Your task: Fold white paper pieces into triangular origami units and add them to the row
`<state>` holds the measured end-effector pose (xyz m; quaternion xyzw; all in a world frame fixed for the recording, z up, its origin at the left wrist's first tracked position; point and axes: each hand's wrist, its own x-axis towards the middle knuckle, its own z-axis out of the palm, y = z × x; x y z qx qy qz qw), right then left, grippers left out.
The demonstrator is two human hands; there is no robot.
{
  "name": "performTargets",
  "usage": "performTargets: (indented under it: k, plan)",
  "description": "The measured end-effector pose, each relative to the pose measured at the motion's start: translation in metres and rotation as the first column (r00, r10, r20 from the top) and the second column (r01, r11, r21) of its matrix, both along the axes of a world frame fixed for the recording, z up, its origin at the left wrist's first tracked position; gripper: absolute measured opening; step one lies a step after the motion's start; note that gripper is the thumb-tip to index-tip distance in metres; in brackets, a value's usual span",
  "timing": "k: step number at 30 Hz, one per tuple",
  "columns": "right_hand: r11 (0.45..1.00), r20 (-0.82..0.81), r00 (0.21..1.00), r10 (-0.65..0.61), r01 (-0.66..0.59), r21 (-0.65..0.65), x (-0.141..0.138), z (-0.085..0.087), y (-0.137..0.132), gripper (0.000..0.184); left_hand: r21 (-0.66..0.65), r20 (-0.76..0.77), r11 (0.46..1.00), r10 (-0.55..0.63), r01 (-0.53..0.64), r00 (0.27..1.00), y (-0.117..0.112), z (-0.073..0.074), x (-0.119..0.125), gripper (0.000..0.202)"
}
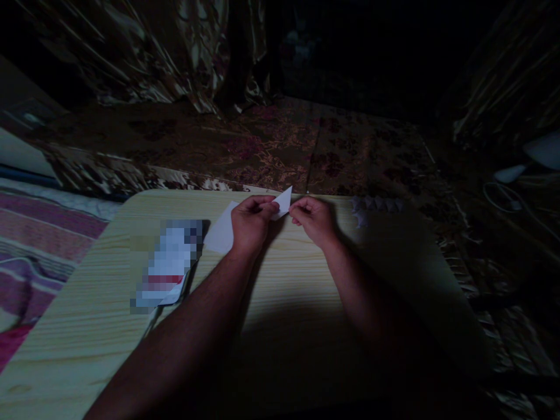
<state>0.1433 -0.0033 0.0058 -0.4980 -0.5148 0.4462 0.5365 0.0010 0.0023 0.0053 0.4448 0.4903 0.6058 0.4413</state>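
My left hand [250,221] and my right hand [311,219] are both closed in a pinch on a small folded white paper piece [282,202], held just above the far part of a light wooden table [100,326]. The paper's pointed tip sticks up between the two hands. A flat white sheet [220,233] lies on the table just left of my left hand. Several small folded white paper shapes [376,205] sit in a row at the table's far right edge.
A blurred-out rectangular item [168,262] lies on the table's left side, on top of a dark object. A patterned floral carpet [280,146] spreads beyond the table, striped bedding [39,245] lies at the left, shiny curtains [175,52] hang behind, and a white cable [503,201] is at the right.
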Motion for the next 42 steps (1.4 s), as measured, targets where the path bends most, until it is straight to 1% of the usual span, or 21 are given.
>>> performTargets:
  k: [5, 9, 14, 19, 22, 27, 33, 38, 42]
  plan:
    - [1.000, -0.008, 1.000, -0.001, 0.001, 0.009, -0.0006, 0.0006, -0.0006, 0.012, 0.022, -0.005, 1.000, 0.007, -0.007, 1.000, -0.0011, 0.0013, 0.0024, 0.019]
    - [1.000, -0.033, 0.999, 0.019, -0.019, 0.004, -0.0011, 0.0023, -0.0015, 0.013, 0.040, -0.046, 0.999, -0.009, 0.011, 0.999, -0.0025, 0.0016, 0.0025, 0.015]
    - [1.000, -0.034, 0.999, 0.006, -0.005, 0.026, -0.0004, 0.0002, -0.0006, 0.017, 0.031, -0.086, 0.998, -0.047, 0.049, 0.995, -0.0047, 0.0019, 0.0026, 0.016]
    - [0.999, -0.025, 1.000, -0.011, 0.012, 0.051, 0.0014, -0.0025, 0.0005, 0.018, 0.040, -0.172, 0.997, -0.065, 0.073, 0.983, -0.0056, 0.0016, 0.0027, 0.015]
    - [0.997, 0.004, 1.000, -0.013, 0.013, 0.083, 0.0019, -0.0015, 0.0003, 0.017, 0.048, -0.198, 0.996, -0.062, 0.073, 0.978, -0.0060, 0.0020, 0.0029, 0.014]
    - [0.995, 0.050, 0.998, -0.023, 0.018, 0.097, 0.0012, 0.0010, -0.0004, 0.017, 0.041, -0.209, 0.998, -0.031, 0.040, 0.977, -0.0070, 0.0039, 0.0041, 0.012]
    - [0.994, 0.033, 0.999, -0.028, 0.025, 0.102, 0.0009, 0.0015, -0.0009, 0.015, 0.037, -0.253, 0.997, -0.051, 0.063, 0.966, -0.0075, 0.0026, 0.0035, 0.013]
    - [0.993, 0.017, 1.000, -0.024, 0.022, 0.115, 0.0010, 0.0011, -0.0003, 0.014, 0.055, -0.261, 0.997, -0.042, 0.058, 0.965, -0.0072, 0.0006, 0.0033, 0.013]
    - [0.994, 0.035, 0.999, -0.028, 0.024, 0.109, 0.0010, 0.0006, -0.0004, 0.015, 0.052, -0.240, 0.997, -0.045, 0.059, 0.970, -0.0076, 0.0013, 0.0030, 0.014]
